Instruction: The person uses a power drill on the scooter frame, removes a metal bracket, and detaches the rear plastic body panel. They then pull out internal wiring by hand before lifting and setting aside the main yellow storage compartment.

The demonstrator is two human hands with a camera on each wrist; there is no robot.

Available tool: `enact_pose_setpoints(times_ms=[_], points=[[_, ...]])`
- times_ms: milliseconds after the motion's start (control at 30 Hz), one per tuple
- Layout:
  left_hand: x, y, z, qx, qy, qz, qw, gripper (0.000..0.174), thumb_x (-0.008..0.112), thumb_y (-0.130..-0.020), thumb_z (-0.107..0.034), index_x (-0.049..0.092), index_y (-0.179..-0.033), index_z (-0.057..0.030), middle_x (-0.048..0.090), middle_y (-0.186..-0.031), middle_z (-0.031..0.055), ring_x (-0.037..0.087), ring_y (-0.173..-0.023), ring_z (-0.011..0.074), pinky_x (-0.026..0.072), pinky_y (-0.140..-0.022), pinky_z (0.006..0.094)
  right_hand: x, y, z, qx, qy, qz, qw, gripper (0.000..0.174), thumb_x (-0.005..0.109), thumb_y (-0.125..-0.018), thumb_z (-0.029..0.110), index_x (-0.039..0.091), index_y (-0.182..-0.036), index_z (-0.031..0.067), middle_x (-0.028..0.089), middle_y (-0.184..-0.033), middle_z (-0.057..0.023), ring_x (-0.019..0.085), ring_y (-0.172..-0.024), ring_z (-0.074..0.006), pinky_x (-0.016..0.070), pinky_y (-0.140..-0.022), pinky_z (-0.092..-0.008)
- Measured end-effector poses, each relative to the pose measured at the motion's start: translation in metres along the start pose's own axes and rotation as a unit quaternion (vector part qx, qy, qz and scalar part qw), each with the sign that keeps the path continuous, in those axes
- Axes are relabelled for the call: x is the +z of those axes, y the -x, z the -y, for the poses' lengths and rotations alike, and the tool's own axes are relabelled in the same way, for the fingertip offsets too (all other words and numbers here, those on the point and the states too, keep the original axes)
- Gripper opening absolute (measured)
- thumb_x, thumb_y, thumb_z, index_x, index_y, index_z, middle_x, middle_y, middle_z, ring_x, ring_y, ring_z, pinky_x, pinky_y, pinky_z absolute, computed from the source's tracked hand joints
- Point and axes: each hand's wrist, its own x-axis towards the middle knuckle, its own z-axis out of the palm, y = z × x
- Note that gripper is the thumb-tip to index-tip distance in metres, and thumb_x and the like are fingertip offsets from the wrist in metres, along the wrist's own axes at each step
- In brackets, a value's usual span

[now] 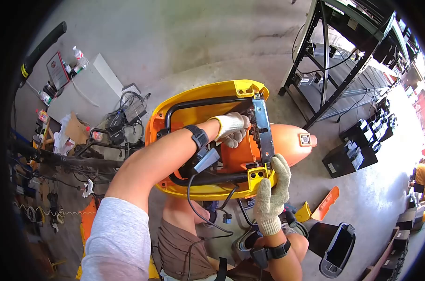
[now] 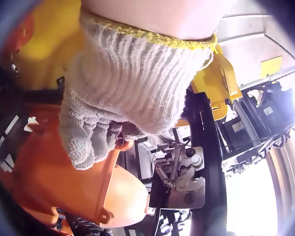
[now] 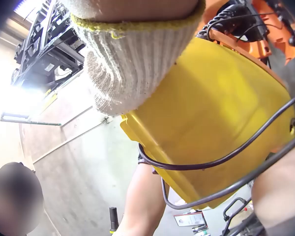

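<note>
Left hand (image 1: 231, 129), in a ribbed white knit glove, is down inside the glossy yellow plastic scooter shell (image 1: 207, 93), fingers (image 2: 83, 142) curled tight over the rim of the smooth, rounded orange plastic inner cover (image 1: 236, 157). At its three o'clock, just beside the knuckles, stands the flat grey metal latch bracket (image 1: 264, 129), its thin coiled spring (image 2: 176, 160) showing. Right hand (image 1: 273, 192), gloved too, clamps the shell's corner at five o'clock, thumb one side, fingers reaching up to the bracket's foot.
</note>
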Motion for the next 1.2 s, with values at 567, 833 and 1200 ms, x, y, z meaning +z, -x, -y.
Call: enact_pose_setpoints(times_ms=[567, 833, 1200], points=[[0.011, 0.015, -0.010, 0.136, -0.468, -0.155, 0.859, 0.025, 0.053, -0.094, -0.019, 0.070, -0.106, -0.0042, 0.071, -0.089, 0.0227, 0.071, -0.087, 0.0378, 0.0564, -0.077, 0.0465, -0.001, -0.002, 0.004, 0.011, -0.024, -0.001, 1.000, 0.049, 0.063, -0.092, 0.025, 0.056, -0.131, -0.0030, 0.052, -0.139, -0.0241, 0.051, -0.130, -0.0362, 0.0377, -0.111, -0.0442], [-0.003, 0.066, 0.000, 0.181, -0.509, -0.127, 0.832, 0.031, 0.047, -0.095, -0.026, 0.067, -0.097, -0.0023, 0.071, -0.085, 0.0185, 0.071, -0.078, 0.0339, 0.0541, -0.073, 0.0455, 0.004, -0.008, 0.007, 0.023, -0.050, -0.060, 0.997, 0.042, 0.062, -0.088, 0.012, 0.059, -0.127, -0.0032, 0.058, -0.131, -0.0219, 0.056, -0.123, -0.0339, 0.0420, -0.107, -0.0421], [0.045, 0.298, 0.070, 0.303, 0.031, -0.158, 0.939, 0.030, 0.046, -0.108, -0.034, 0.054, -0.092, -0.0093, 0.042, -0.068, -0.0074, 0.034, -0.052, 0.0022, 0.0257, -0.044, 0.0186, 0.014, 0.001, 0.074, -0.180, -0.037, -0.058, 0.981, 0.035, 0.070, -0.078, 0.020, 0.066, -0.110, 0.0057, 0.064, -0.109, -0.0179, 0.060, -0.106, -0.0391, 0.0480, -0.095, -0.0467]])
